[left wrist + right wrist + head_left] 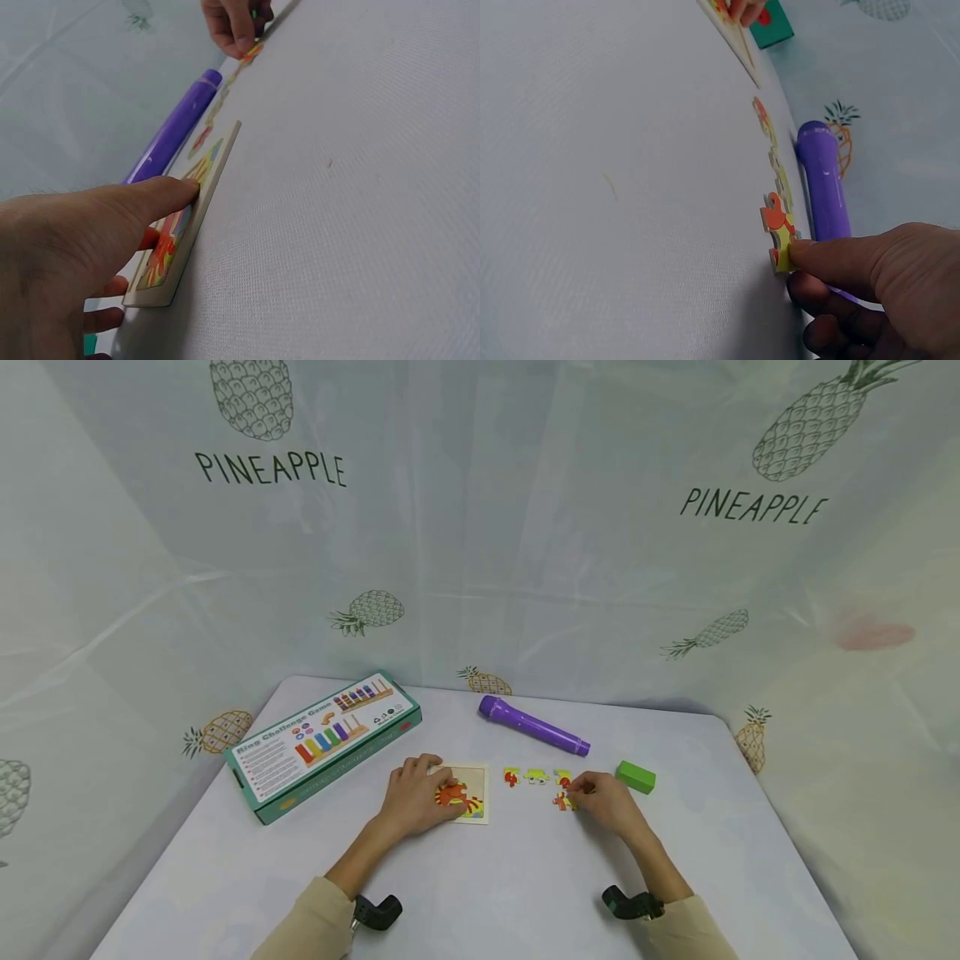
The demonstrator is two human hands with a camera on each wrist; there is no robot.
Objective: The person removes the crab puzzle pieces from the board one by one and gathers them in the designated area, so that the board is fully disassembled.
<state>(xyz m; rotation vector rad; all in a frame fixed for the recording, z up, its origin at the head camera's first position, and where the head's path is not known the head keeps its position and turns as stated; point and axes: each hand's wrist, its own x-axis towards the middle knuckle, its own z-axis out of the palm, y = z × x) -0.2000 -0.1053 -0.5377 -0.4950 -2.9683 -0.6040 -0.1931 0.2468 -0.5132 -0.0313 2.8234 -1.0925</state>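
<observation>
My left hand [420, 797] rests over a square wooden puzzle board [486, 795] with a red, orange and yellow picture. In the left wrist view its thumb presses near the board's [212, 202] near edge, and the other fingers lie at the far side. My right hand [609, 802] pinches a small orange-and-yellow puzzle piece [778, 221] between thumb and index finger. More loose puzzle pieces lie in a row between the hands: a red-and-yellow one [512, 776], a yellow one [536, 776], and another [563, 776] beside the right fingertips.
A purple toy microphone [534, 727] lies behind the pieces. Just beyond the right hand is a green block [635, 777]. A green-and-white Ring Challenge Game box [324, 747] lies at the back left. Behind the white table [495, 893] hangs a pineapple-print curtain [510, 543].
</observation>
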